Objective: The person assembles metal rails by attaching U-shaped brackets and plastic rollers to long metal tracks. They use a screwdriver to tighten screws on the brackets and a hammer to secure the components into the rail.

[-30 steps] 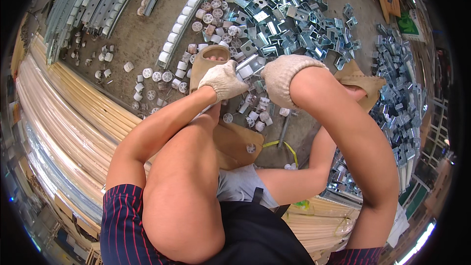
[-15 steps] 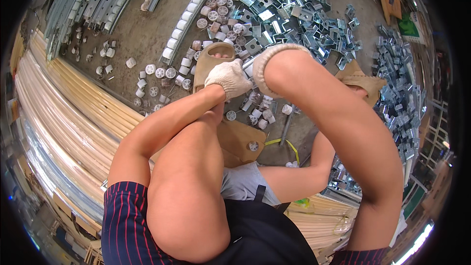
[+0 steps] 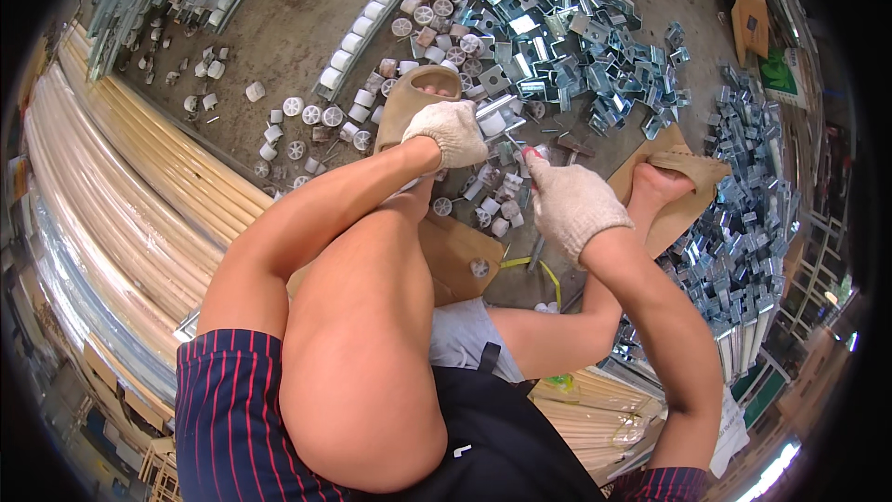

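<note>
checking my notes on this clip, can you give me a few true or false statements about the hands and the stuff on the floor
1. Both hands wear light knitted gloves. True: the left hand and the right hand are both gloved.
2. The left hand is closed on a metal bracket. True.
3. The person is barefoot. False: tan sandals are on the feet.
4. The pile of metal brackets lies behind the person. False: it lies ahead, beyond the hands.
5. Small white plastic wheels are scattered on the concrete floor. True.
6. The right hand rests flat on the floor. False: it is raised, gripping a thin tool with a red tip.
</note>
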The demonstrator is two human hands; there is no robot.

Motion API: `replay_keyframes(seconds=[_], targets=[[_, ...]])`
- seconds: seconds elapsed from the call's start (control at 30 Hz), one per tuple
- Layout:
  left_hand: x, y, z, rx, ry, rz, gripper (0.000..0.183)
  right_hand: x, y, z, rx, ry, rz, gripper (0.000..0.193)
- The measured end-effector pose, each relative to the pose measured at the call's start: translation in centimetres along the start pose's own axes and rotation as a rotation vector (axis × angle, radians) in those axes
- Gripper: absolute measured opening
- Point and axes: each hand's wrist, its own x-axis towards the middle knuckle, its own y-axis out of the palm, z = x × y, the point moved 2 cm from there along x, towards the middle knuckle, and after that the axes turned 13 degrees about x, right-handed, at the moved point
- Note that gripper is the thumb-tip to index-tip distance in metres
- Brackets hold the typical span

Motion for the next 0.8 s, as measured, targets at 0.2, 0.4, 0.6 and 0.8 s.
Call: replay_keyframes(seconds=[0.2, 0.4, 0.6, 0.8], targets=[[0.0, 0.0, 0.1, 0.013, -0.003, 0.017, 0.048, 0.0, 2.4, 0.8, 0.14, 0.06, -0.022, 0.049], [-0.4, -0.8, -0.4, 0.003, -0.045, 0.022, 0.047, -0.4, 1.7, 0.8, 0.228, 0.009, -0.001, 0.047], [-0.3, -0.3, -0.8, -0.017, -0.081, 0.049, 0.047, 3.1, -5.7, 3.5, -0.178, -0.029, 0.409, 0.027], [-0.2, -0.7, -0.5, -0.046, -0.028, 0.094, 0.055, 3.6, -9.7, 3.2, -0.201, 0.028, 0.462, 0.046]])
